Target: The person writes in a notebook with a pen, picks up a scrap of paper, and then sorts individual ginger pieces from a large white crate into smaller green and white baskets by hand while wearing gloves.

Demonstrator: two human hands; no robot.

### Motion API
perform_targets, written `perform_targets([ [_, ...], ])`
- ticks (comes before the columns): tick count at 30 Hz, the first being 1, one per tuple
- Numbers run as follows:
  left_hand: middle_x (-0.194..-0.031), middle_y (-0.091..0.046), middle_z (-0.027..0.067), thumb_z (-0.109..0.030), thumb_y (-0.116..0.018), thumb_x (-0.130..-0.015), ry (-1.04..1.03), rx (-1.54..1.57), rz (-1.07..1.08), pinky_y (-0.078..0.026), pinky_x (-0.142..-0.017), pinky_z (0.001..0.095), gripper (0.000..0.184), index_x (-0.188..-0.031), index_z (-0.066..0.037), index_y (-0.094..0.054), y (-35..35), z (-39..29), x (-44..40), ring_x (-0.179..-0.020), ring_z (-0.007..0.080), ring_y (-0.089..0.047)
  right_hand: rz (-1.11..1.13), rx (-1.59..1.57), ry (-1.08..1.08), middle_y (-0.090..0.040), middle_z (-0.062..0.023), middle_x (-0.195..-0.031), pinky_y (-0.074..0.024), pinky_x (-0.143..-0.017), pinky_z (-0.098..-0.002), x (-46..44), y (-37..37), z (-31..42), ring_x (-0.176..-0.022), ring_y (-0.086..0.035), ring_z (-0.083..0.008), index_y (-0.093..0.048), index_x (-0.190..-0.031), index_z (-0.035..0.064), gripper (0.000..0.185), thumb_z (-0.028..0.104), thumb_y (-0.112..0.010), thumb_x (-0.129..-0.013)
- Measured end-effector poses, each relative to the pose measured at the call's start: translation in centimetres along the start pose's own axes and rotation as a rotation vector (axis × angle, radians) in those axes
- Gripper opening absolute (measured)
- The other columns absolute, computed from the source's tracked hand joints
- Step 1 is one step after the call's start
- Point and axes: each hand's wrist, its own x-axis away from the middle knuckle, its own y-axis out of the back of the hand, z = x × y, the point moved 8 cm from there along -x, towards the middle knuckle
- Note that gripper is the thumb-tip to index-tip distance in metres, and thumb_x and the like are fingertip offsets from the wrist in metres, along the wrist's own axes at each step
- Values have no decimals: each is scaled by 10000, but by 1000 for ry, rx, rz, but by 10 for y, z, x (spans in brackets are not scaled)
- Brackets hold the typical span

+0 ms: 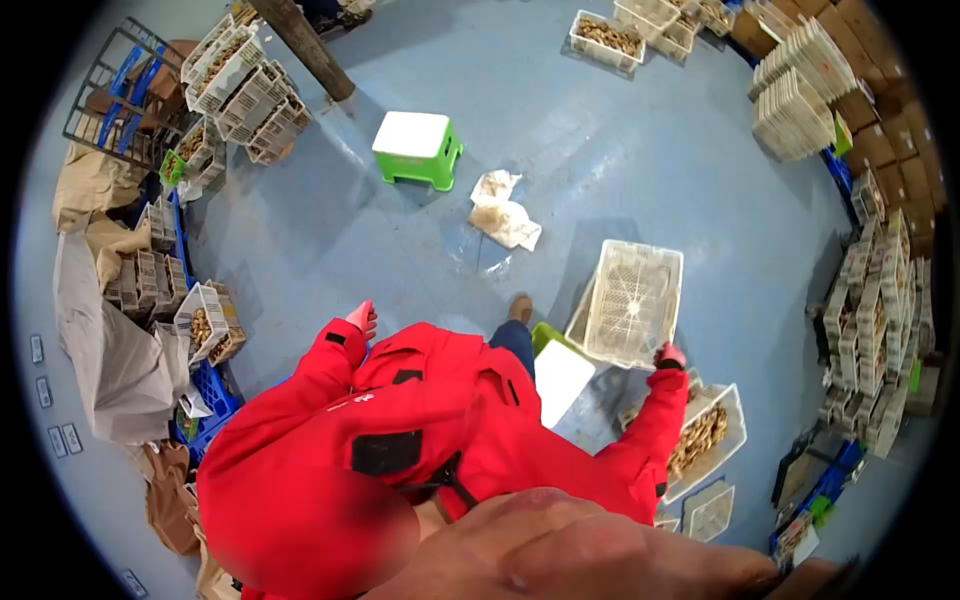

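Observation:
My left hand (364, 318) is held out beside the red jacket (420, 400), over the blue floor, with its fingers partly curled and nothing seen in them. At the near corner of an empty white plastic basket (632, 300), my right hand (670, 355) has its fingers closed on the rim. That basket overlaps another light basket (578, 318) beneath it. Below my right arm is a white crate (735, 425) holding brown pieces (698, 440), partly hidden by the sleeve.
A green stool with a white top (412, 135) stands ahead, near a crumpled white sack (505, 215). Another white-topped stool (562, 380) is beside my leg. Stacked crates line the left (235, 75) and right (870, 310). A post (305, 45) rises at upper left.

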Motion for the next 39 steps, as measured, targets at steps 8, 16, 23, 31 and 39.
perform_targets([
  [8,-1340,-394,53,-577,-496,-790,-121,21,73,-320,-972,427,686,-1284,-110,-396,-127,-96,23,-1218,241,-367,634,113,138,-521,-82,-609,-368,-387,-337,16,-227,89,-455,-475,-212,-506,-779,86,145,230,-507,-799],
  [16,-1357,-375,106,-540,-430,-838,-67,38,129,-333,-976,432,674,-1295,-50,-360,-182,-156,-19,-1245,267,-353,764,-64,-8,-521,-27,-647,-344,-415,-262,29,-306,202,-486,-450,-139,-532,-835,117,161,270,-483,-843],
  [23,-1397,-308,124,-571,-419,-817,53,47,110,-315,-987,440,750,-1335,-42,-301,-243,-228,-84,-1268,295,-313,480,164,251,-568,-86,-703,-418,-501,-340,-63,-234,265,-577,-530,-239,-537,-840,105,172,269,-490,-816],
  [31,-1307,-442,59,-575,-425,-835,-90,71,271,-386,-909,403,652,-1278,-97,-402,-368,-418,-122,-1186,218,-421,584,527,714,-565,-238,-1049,-460,-677,-469,-184,-292,312,-888,-557,-372,-494,-1075,18,327,239,-451,-838],
  [39,-1224,-510,60,-528,-460,-837,-66,195,298,-426,-842,395,571,-1201,-87,-469,-427,-507,-183,-1108,204,-487,561,1478,927,-583,-54,-1125,-447,-822,-312,-62,-373,497,-1013,-538,-202,-557,-1075,148,303,312,-461,-839],
])
